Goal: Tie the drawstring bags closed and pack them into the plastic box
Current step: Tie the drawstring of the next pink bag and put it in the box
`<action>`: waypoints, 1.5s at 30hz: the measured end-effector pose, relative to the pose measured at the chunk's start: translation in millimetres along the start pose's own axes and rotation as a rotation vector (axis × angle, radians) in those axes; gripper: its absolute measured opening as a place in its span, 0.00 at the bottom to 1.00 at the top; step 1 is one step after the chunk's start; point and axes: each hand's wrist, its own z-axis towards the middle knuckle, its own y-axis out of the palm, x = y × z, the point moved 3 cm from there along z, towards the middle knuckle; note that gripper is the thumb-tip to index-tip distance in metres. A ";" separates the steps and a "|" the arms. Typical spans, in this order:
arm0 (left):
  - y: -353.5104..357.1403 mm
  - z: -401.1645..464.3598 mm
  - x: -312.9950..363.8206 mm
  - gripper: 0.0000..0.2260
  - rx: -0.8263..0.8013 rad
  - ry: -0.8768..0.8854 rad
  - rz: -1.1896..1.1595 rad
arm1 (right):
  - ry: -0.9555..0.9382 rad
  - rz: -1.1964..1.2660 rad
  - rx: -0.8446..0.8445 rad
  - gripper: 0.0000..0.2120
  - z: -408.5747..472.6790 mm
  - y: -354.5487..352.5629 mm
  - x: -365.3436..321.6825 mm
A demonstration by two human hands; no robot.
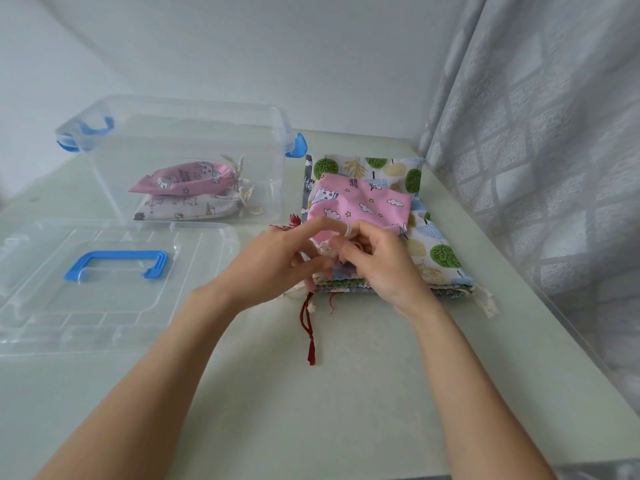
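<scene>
A pink unicorn-print drawstring bag [360, 202] lies on top of a stack of flat bags [429, 244], the uppermost with a tree print. My left hand [277, 261] and my right hand [384, 261] meet at the pink bag's near end, both pinching its white drawstring [323, 250], which loops around my fingers. The clear plastic box [194, 133] stands open at the back left. Inside it lie a tied pink bag [187, 180] on a tied white printed bag [190, 207].
The box's clear lid [52, 306] with a blue handle [117, 265] lies flat at the left front. A dark red cord [308, 327] trails from the stack toward me. A grey curtain [554, 168] hangs along the table's right edge.
</scene>
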 end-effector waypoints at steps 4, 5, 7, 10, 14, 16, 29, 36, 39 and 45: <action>-15.4 0.2 0.3 0.12 0.331 0.057 -0.018 | 0.008 0.037 0.068 0.08 -0.7 -4.1 -2.3; -16.6 0.2 0.4 0.12 0.347 0.075 -0.018 | 0.020 0.049 0.067 0.08 -1.4 -4.5 -2.7; -14.1 1.2 0.0 0.11 0.308 0.105 0.021 | 0.029 0.043 0.052 0.09 -1.4 -4.3 -1.8; -7.8 2.9 -2.3 0.07 0.291 0.114 0.050 | 0.032 0.049 0.030 0.11 -0.4 -2.7 -0.1; -9.1 3.7 -2.9 0.02 0.331 0.093 0.058 | 0.045 0.021 0.004 0.11 -0.5 -1.5 -0.8; -8.0 4.0 -4.1 0.01 0.343 0.017 -0.063 | 0.049 0.022 0.000 0.11 -0.3 -0.7 -2.0; 4.2 5.9 -5.4 0.12 0.271 -0.154 -0.399 | 0.019 0.129 0.011 0.07 -5.7 -4.6 -12.6; 4.4 8.1 1.9 0.05 0.308 0.036 -0.259 | -0.082 0.118 -0.059 0.07 -14.1 -11.7 -28.8; 1.0 9.2 7.1 0.02 0.360 0.117 -0.144 | -0.087 0.182 -0.071 0.05 -13.6 -15.2 -26.1; -4.3 9.5 5.9 0.02 0.269 0.056 -0.094 | -0.167 0.051 -0.015 0.05 -12.4 -21.8 -26.7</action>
